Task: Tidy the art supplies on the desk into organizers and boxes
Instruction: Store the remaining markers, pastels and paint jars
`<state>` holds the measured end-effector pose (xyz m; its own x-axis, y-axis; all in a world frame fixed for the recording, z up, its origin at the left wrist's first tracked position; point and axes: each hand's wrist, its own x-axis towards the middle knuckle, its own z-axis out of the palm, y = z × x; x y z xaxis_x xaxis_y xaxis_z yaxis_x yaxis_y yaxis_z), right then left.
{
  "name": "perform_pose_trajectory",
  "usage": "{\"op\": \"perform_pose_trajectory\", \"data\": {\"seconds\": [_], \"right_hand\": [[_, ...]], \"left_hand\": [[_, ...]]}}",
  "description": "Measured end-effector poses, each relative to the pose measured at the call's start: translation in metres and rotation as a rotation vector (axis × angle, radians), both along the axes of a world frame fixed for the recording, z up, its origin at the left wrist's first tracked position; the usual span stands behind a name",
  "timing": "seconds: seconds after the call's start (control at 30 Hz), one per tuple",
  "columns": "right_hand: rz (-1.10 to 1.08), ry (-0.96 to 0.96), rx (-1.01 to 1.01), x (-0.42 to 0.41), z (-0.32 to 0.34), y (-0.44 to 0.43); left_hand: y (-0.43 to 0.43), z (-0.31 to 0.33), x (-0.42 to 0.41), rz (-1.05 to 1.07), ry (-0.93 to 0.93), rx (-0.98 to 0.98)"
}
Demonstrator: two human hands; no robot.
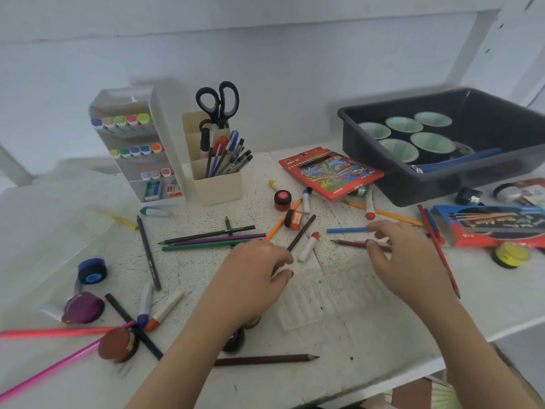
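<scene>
Coloured pencils, markers and small paint pots lie scattered over the white desk (368,343). My left hand (253,276) pinches the lower end of a dark brown pencil (303,230) at mid-desk. My right hand (404,258) hovers over a maroon pencil (351,243), thumb touching it, fingers curled above; a blue pencil (345,230) lies just beyond. A red-capped white marker (308,247) rests between my hands. A beige pen holder (218,187) with pens and scissors (219,103) stands at the back, beside a white marker organizer (132,143).
A dark bin (442,184) holding several cups sits back right, with a red colour pencil box (330,172) leaning at its front. A blue-red pencil box (489,225) lies far right. Green and purple pencils (212,239), paint pots (282,199) and pink pencils (59,332) crowd the left.
</scene>
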<state>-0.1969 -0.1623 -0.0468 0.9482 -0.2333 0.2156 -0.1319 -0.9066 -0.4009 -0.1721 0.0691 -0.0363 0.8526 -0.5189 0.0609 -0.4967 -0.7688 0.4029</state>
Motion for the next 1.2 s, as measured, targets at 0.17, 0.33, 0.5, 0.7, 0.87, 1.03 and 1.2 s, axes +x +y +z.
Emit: {"op": "perform_pose_trajectory", "data": {"seconds": [0.17,0.33,0.5,0.7,0.87,1.03,1.2], "right_hand": [[-0.076,0.197,-0.295,0.017,0.004,-0.015],[-0.066,0.275,-0.306,0.026,0.000,-0.021],[-0.067,0.273,-0.265,0.029,-0.001,-0.026],[-0.021,0.138,-0.101,0.022,0.001,-0.026],[0.078,-0.004,0.336,0.010,0.012,-0.013],[0.269,-0.002,0.675,0.002,0.020,0.008],[0.350,0.097,0.809,0.000,0.009,0.028]], "left_hand": [[-0.030,0.008,0.020,0.126,-0.020,-0.015],[-0.061,0.008,0.037,0.124,-0.053,0.098],[-0.075,0.002,0.048,0.129,-0.037,0.193],[-0.074,-0.004,0.055,0.149,0.041,0.146],[-0.057,0.011,0.055,0.167,0.235,-0.147],[-0.032,0.030,0.035,0.231,0.483,-0.322],[-0.014,0.025,0.010,0.216,0.536,-0.090]]}}
